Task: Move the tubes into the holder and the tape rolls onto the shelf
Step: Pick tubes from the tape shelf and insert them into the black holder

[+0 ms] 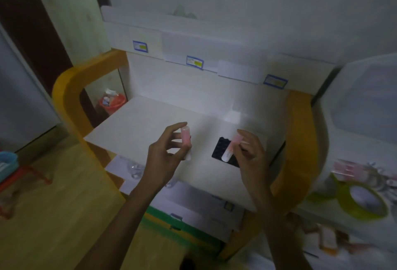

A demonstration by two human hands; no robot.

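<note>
Two tubes are up, one per hand. My left hand [165,153] pinches a pink tube [186,142] nearly upright; my right hand [250,153] grips its tube [231,148] tilted, lower end just over the dark holder [223,151] on the white shelf [137,128]. I judge the right nearer. Yellow tape roll [363,202] waits far right.

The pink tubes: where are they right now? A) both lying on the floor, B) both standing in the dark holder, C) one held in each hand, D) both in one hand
C: the left hand holds one pink tube and the right hand holds another tube over the dark holder on the white shelf.
</note>
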